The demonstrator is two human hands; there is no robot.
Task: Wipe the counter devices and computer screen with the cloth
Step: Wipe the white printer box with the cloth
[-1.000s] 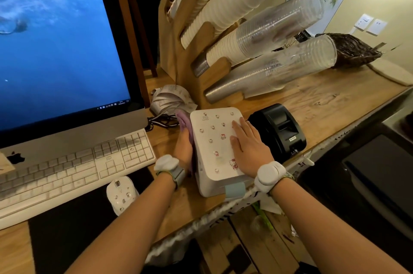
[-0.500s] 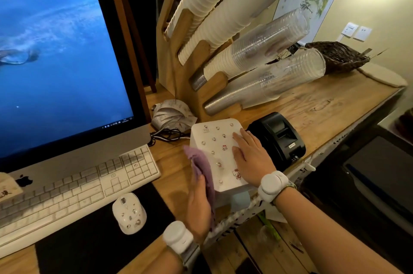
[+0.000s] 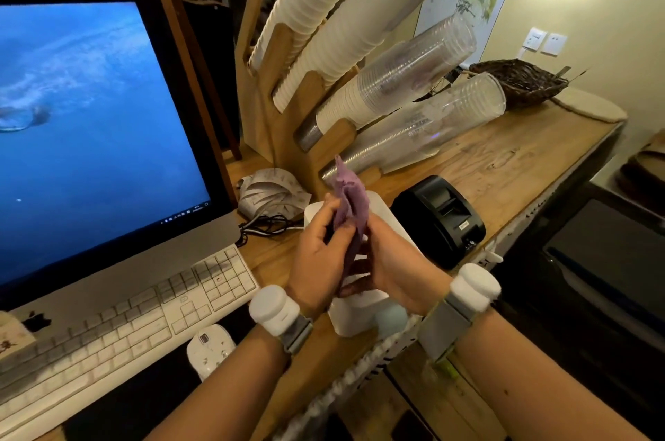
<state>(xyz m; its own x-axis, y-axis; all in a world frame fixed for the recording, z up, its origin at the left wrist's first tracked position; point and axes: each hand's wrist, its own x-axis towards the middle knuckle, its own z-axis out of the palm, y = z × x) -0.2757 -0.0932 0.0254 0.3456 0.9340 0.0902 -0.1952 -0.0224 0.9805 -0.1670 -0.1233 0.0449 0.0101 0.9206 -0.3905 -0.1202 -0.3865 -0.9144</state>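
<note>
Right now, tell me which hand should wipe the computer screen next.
Left. The left hand already grips the purple cloth and sits nearer the computer screen; the right hand is over by the black printer.

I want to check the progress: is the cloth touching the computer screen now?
No, both hands hold the purple cloth above the white device, away from the screen.

Two hands (image 3: 316,260) (image 3: 392,264), one cloth (image 3: 351,203), one screen (image 3: 90,138), one keyboard (image 3: 118,332), one mouse (image 3: 210,350).

Crowded counter, open wood at the right.
Bare wooden counter (image 3: 521,167) lies open beyond the black printer (image 3: 440,221); monitor (image 3: 90,138), keyboard (image 3: 118,329) and cup rack (image 3: 288,109) block the left and rear.
</note>
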